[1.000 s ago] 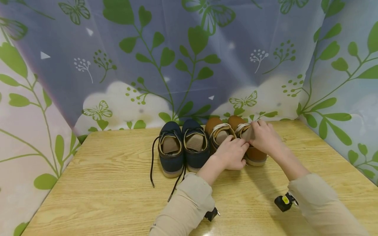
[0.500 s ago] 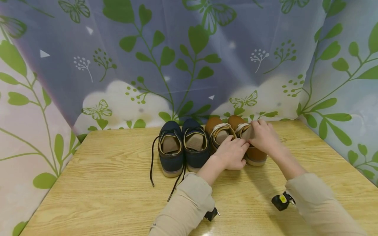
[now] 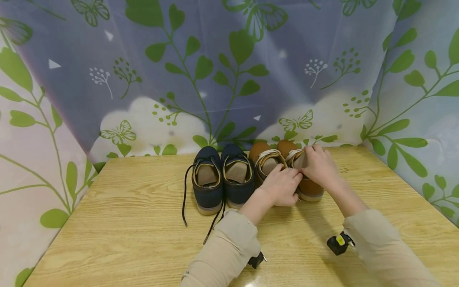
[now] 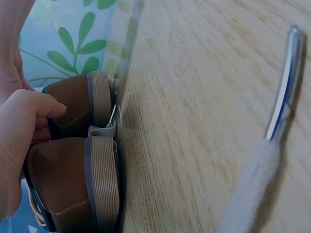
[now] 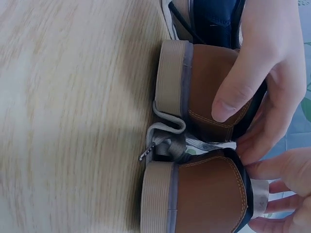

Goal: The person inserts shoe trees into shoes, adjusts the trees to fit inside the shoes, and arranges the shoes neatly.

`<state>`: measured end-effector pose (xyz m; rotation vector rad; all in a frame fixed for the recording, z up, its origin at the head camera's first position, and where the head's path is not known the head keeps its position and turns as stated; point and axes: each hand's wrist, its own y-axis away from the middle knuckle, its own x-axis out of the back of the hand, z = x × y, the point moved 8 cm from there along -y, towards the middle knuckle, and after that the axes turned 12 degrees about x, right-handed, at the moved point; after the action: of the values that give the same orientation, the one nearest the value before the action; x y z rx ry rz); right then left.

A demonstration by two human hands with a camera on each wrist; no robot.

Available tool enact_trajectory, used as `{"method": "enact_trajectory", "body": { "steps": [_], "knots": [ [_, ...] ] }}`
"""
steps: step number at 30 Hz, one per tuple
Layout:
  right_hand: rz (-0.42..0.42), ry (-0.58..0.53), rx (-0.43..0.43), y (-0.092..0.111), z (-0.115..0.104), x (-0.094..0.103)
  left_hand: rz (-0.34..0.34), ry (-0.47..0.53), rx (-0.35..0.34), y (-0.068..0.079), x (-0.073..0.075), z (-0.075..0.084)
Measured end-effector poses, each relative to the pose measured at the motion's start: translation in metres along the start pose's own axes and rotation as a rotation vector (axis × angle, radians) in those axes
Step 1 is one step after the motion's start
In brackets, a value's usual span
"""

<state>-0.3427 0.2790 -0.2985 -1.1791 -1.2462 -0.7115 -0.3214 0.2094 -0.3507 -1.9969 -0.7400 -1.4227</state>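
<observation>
A pair of brown shoes stands side by side, heels towards me. My left hand [image 3: 281, 186] is over the heel of the left brown shoe [image 3: 259, 152], and its curled fingertips reach the gap between the pair. In the right wrist view its thumb lies in front of that heel. My right hand [image 3: 320, 166] grips the collar of the right brown shoe [image 3: 310, 189], thumb at the back rim and fingers on the inner side. A tan insert [image 5: 260, 195] shows between them. White laces [image 5: 167, 121] hang between the heels, one metal tip near the table.
Two navy shoes [image 3: 208, 199] [image 3: 241, 195] stand left of the brown pair, black laces [image 3: 185, 199] trailing onto the wooden table [image 3: 136, 223]. A printed leaf curtain [image 3: 161, 87] rises behind. Black wrist devices [image 3: 337, 244] hang below both sleeves.
The right forearm and its wrist device have shifted slightly left. Both hands and all the shoes have kept their places.
</observation>
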Motion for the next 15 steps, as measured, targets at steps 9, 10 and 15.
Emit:
{"method": "enact_trajectory", "body": {
  "steps": [9, 10, 15],
  "knots": [
    [0.008, -0.022, -0.03, 0.0, 0.002, -0.0032, -0.004, -0.004, 0.003, 0.0, -0.0004, -0.001],
    [0.008, -0.026, -0.035, 0.0, 0.0027, -0.0036, -0.002, -0.005, 0.001, -0.0001, -0.0004, -0.0009],
    [0.014, -0.046, -0.054, 0.0004, 0.005, -0.0043, 0.002, -0.006, -0.003, -0.0005, -0.0001, -0.0007]
  ]
}}
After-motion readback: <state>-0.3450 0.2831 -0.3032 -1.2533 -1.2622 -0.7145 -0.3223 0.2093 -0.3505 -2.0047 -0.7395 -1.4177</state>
